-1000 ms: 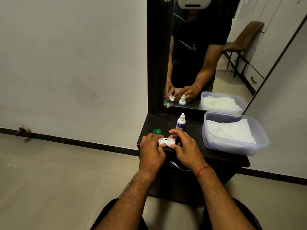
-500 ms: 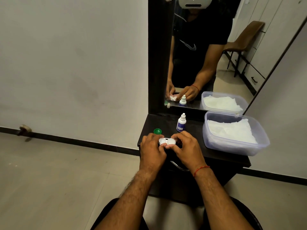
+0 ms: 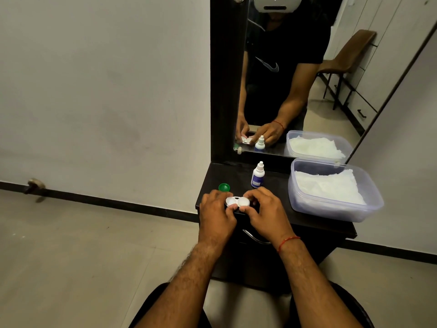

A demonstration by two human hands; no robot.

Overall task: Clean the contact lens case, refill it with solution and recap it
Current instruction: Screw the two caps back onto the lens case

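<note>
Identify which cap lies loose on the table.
The green cap, alone beside the left hand; the white cap sits on the case, pinched by the right hand.

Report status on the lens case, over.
Left hand grips lens case. Right hand pinches its white cap. Green cap off, lying on table; solution bottle upright behind. Nothing in the way.

Both forearms point(image 3: 191, 275) are bare and hairy; a thin red thread point(image 3: 289, 241) circles the wrist behind the right hand point(image 3: 264, 215); at the lower edge of the frame a dark garment point(image 3: 360, 314) covers the thighs, perhaps shorts; the mirror point(image 3: 319, 114) at upper centre shows a black short-sleeved T-shirt point(image 3: 290, 39) with a pale swoosh mark point(image 3: 268, 65) and a white headset point(image 3: 274, 3).
</note>
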